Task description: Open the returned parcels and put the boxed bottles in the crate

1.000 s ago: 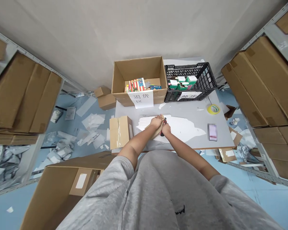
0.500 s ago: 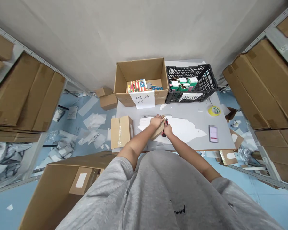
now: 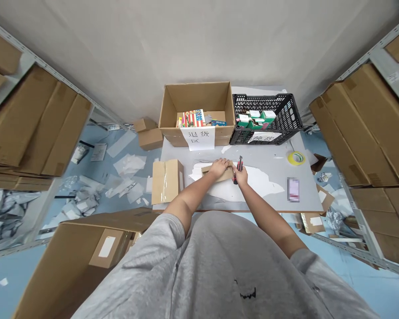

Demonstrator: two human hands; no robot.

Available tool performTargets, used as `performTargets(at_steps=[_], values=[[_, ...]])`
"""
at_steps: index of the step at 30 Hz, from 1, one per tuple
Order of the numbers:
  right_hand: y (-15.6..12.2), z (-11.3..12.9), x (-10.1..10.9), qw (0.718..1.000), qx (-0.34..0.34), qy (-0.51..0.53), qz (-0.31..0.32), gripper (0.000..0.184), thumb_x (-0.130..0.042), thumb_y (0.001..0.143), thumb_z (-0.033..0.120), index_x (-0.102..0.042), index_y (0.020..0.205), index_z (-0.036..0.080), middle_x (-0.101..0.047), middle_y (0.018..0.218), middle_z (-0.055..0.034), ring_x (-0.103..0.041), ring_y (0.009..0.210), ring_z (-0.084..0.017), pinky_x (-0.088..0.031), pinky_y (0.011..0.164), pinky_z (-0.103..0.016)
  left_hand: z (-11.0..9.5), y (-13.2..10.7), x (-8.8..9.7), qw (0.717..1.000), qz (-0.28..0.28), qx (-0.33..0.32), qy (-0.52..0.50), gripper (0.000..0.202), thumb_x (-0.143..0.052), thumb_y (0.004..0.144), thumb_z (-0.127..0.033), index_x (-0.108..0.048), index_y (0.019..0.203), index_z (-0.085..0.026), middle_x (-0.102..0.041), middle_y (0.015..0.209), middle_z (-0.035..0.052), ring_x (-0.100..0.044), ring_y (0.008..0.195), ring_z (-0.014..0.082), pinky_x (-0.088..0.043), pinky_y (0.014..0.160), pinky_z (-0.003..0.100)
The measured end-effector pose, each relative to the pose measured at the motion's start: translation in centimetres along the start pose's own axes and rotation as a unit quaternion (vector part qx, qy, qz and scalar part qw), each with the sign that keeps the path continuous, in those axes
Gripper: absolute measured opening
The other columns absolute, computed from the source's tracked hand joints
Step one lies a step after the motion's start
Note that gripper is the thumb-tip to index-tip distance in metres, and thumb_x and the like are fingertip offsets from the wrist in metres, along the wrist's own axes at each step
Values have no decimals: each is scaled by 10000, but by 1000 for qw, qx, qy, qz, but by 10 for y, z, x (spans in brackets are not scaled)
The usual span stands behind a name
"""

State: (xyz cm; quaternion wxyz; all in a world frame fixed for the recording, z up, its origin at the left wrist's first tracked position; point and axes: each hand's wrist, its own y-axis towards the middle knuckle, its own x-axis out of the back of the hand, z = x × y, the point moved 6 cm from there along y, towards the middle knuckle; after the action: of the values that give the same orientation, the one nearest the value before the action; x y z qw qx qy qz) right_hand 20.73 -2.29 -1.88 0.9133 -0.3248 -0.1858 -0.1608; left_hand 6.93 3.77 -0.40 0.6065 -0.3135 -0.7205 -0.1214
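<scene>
My left hand [image 3: 218,168] presses down on a small flat cardboard box [image 3: 217,173] lying on white paper [image 3: 256,181] on the grey table [image 3: 269,153]. My right hand [image 3: 240,176] grips a red and black box cutter [image 3: 239,166], which stands nearly upright just to the right of the cardboard. The blade's tip is too small to make out. The cutter and the box are apart by a small gap.
An open carton [image 3: 197,99] with boxed goods and a paper sign stands behind the hands, next to a black plastic crate [image 3: 266,118]. A tape roll [image 3: 296,158], a blurred phone [image 3: 293,189] and a taped carton [image 3: 166,182] lie on the table. Cardboard-filled shelves flank it.
My right hand has moved right, lifting the cutter away from the cardboard. The small box now lies flatter under my left hand.
</scene>
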Motion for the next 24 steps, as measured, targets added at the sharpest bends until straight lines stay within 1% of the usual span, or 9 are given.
performTargets(at_steps=[3, 5, 8, 9, 11, 15, 19, 21, 24], values=[[14, 7, -3, 1000, 2, 10, 12, 400, -755, 925, 511, -579, 1100, 197, -600, 597, 67, -604, 419, -143, -509, 436, -232, -1, -10, -3, 1000, -15, -17, -13, 651, -421, 1069, -464, -337, 1618, -124, -521, 1517, 215, -454, 1435, 297, -318, 1203, 435], [24, 6, -6, 999, -10, 5, 38, 403, -815, 886, 465, -582, 1062, 188, -594, 580, 73, -593, 414, -137, -505, 430, -229, 0, -23, -9, 999, -24, -25, -16, 786, -451, 1040, -548, -248, 1652, -99, -420, 1611, 236, -378, 1506, 306, -252, 1243, 446], [38, 2, -5, 998, -29, -9, 60, 429, -874, 832, 422, -583, 1026, 173, -578, 556, 83, -577, 400, -130, -491, 414, -224, 4, -41, -19, 999, -30, -27, -9, 993, -590, 944, -606, -182, 1662, -55, -257, 1694, 273, -235, 1587, 351, -175, 1276, 486], [43, 1, -5, 997, -32, -12, 63, 440, -887, 816, 416, -585, 1021, 169, -570, 550, 87, -574, 395, -130, -486, 408, -224, 5, -45, -22, 999, -29, -26, -4, 1061, -653, 898, -603, -173, 1662, -46, -222, 1704, 279, -197, 1599, 367, -156, 1282, 503], [51, 1, -5, 997, -34, -20, 62, 470, -912, 783, 412, -592, 1022, 163, -564, 549, 89, -571, 389, -131, -482, 398, -225, 9, -48, -25, 999, -24, -20, 1, 1124, -744, 830, -534, -165, 1663, -50, -193, 1713, 280, -171, 1606, 380, -139, 1287, 524], [60, 7, -9, 998, -28, -28, 45, 478, -930, 753, 365, -608, 1037, 154, -586, 575, 74, -589, 404, -133, -492, 397, -224, 21, -40, -22, 1000, -10, -17, -12, 1053, -746, 806, -338, -185, 1669, -116, -199, 1726, 239, -198, 1607, 333, -168, 1286, 507], [61, 13, -19, 998, -17, -18, 63, 421, -913, 769, 315, -628, 1027, 146, -615, 604, 55, -590, 413, -127, -499, 405, -224, 31, -32, -12, 999, 3, -40, -15, 933, -681, 828, -236, -248, 1654, -187, -242, 1727, 181, -191, 1613, 282, -152, 1288, 497], [61, 13, -22, 997, -26, -15, 72, 427, -917, 767, 331, -632, 1025, 146, -612, 600, 56, -585, 413, -130, -502, 404, -233, 31, -30, -9, 998, -6, -51, -21, 899, -718, 825, -262, -311, 1622, -172, -293, 1694, 198, -219, 1597, 300, -164, 1282, 498], [62, 16, -22, 997, -38, -20, 60, 459, -926, 757, 356, -628, 1036, 147, -597, 589, 59, -582, 414, -140, -498, 399, -240, 22, -27, -8, 997, -29, -59, -41, 809, -786, 827, -403, -445, 1515, -149, -417, 1568, 231, -337, 1508, 343, -257, 1237, 488]])
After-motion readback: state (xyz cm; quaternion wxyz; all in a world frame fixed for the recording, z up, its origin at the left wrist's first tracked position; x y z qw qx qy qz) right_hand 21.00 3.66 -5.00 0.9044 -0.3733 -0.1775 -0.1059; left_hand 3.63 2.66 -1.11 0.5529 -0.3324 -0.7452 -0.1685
